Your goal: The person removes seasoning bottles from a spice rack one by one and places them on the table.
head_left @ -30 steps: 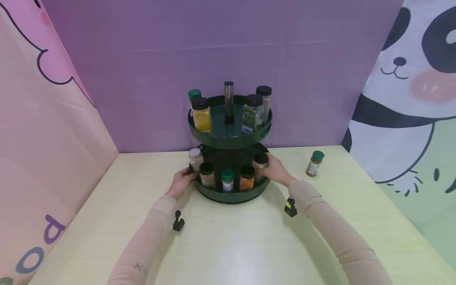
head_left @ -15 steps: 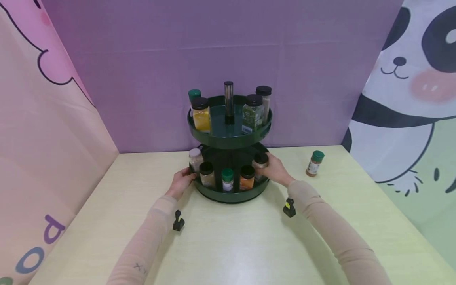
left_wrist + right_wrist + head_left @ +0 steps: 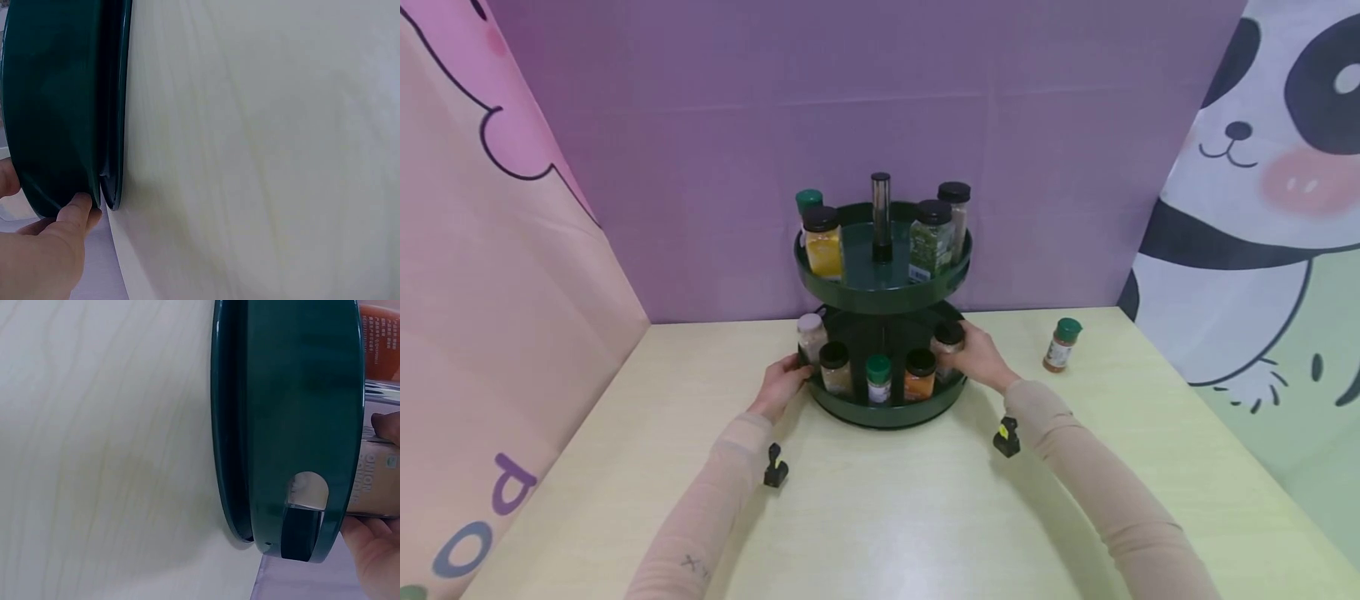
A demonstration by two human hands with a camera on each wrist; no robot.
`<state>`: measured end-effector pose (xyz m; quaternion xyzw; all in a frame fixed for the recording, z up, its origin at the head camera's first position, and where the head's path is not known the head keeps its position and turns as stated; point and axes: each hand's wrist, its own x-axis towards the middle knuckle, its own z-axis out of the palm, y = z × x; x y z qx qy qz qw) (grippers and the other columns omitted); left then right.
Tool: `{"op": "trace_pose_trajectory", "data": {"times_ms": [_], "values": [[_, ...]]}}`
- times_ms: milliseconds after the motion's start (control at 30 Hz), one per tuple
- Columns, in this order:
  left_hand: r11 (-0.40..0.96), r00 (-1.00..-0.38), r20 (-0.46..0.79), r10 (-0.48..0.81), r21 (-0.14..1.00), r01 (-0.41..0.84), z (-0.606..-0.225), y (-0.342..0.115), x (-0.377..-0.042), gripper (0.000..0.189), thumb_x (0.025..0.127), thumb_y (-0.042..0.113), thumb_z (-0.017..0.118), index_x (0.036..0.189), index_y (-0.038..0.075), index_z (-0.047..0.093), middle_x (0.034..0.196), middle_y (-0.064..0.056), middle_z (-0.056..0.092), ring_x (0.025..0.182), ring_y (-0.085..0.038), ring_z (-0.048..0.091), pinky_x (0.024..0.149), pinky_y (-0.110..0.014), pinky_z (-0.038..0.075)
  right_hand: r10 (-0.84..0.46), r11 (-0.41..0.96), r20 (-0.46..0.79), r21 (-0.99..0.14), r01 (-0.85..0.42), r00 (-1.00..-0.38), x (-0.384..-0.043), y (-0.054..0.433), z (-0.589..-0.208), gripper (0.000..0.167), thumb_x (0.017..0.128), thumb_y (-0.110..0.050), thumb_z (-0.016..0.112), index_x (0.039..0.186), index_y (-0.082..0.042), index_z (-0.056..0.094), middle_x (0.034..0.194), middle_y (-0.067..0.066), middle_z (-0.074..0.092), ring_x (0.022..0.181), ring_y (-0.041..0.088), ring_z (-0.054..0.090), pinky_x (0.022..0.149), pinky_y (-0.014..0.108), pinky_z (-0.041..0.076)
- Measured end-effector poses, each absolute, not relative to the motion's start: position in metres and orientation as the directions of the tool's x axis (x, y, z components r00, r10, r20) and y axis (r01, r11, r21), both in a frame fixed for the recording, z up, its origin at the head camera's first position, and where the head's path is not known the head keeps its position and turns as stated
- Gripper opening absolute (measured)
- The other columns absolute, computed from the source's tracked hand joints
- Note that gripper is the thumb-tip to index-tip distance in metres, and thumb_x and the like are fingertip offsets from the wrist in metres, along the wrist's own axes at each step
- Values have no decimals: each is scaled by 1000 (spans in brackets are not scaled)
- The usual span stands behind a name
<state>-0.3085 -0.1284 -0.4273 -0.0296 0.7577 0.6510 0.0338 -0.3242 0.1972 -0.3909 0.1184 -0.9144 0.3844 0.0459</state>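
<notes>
A dark green two-tier lazy Susan (image 3: 887,415) stands on the table, spice jars on both tiers. My left hand (image 3: 782,385) holds the left side of its lower tray; in the left wrist view the fingers (image 3: 76,209) lie against the tray's outer wall, the thumb near its rim. My right hand (image 3: 981,357) grips a black-lidded onion jar (image 3: 378,478) at the lower tray's right side, thumb on one side, fingers on the other. Beside it stand an orange jar (image 3: 919,385), a small green-capped jar (image 3: 879,388), a tan jar (image 3: 837,379) and a pale-lidded jar (image 3: 812,333).
The upper tray (image 3: 880,298) bears a yellow jar (image 3: 825,252), a green herb jar (image 3: 931,248) and others around a metal post (image 3: 882,212). A green-capped spice bottle (image 3: 1060,354) stands apart on the table (image 3: 880,517) at right. A purple backdrop (image 3: 715,167) hangs behind.
Both hands keep their places on the tray and the jar. The right wrist shifts very slightly left; the jars stay put.
</notes>
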Motion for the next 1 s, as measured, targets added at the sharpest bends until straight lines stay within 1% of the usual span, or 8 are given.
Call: {"op": "trace_pose_trajectory", "data": {"times_ms": [267,433,633,800,867,1000], "values": [[165,-996,-91,-4,982,-91,-430,-129,-310,49,90,3,45,136,-9,34,138,-26,39,125,-34,41,105,-40,36,-172,678,181,-691,-250,-968,-323,197,-386,55,75,-16,69,122,2,49,116,21,58,103,33,56,85,46,47],[167,-996,-88,-7,982,-88,-429,-129,-310,49,90,3,45,136,-9,34,138,-26,39,125,-33,41,105,-40,36,-172,685,191,-682,-257,-966,-323,197,-382,54,75,-17,69,121,2,50,114,21,59,98,31,57,80,44,48],[172,-995,-96,-7,980,-96,-429,-129,-310,50,89,4,45,136,-8,34,138,-25,40,124,-31,42,105,-39,36,-179,686,190,-680,-260,-965,-323,199,-377,52,76,-19,70,121,0,51,113,19,60,97,30,58,78,42,48],[171,-995,-97,-6,981,-96,-429,-129,-311,49,89,3,44,136,-9,34,138,-26,39,125,-32,42,105,-40,36,-175,690,199,-673,-264,-964,-323,200,-371,51,76,-19,70,120,-1,52,111,19,61,92,29,57,75,41,48],[163,-995,-96,-6,982,-96,-429,-129,-311,49,89,3,45,136,-9,34,138,-26,39,125,-32,41,105,-40,36,-170,696,209,-666,-267,-963,-323,200,-369,54,75,-19,70,121,0,51,113,20,60,94,30,57,76,42,48],[166,-996,-92,-7,982,-92,-428,-129,-311,49,89,2,45,136,-9,35,139,-25,39,126,-32,41,105,-39,36,-156,696,217,-668,-264,-963,-322,202,-365,57,75,-20,70,123,2,49,116,22,58,103,34,56,84,46,48]]}}
